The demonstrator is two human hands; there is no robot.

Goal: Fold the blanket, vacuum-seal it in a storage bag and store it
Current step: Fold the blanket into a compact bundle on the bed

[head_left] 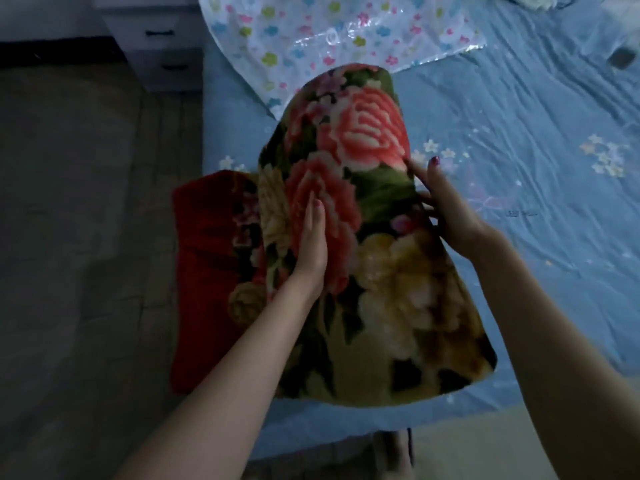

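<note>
A thick fleece blanket [377, 216] with large pink and yellow flowers lies folded near the left edge of the bed, and a red part of it hangs over that edge. My left hand [313, 249] lies flat on top of the blanket with straight fingers. My right hand [446, 206] holds the blanket's right edge, fingers curled under the fold and thumb up. Beyond the blanket lies a clear plastic storage bag [311, 39] printed with small coloured flowers, flat on the bed.
The bed has a wrinkled blue sheet [519, 116] with white flower prints. A nightstand with drawers [162, 46] stands at the upper left beside the bed. Grey floor [69, 237] fills the left side. A small dark object [621, 58] lies at the far right.
</note>
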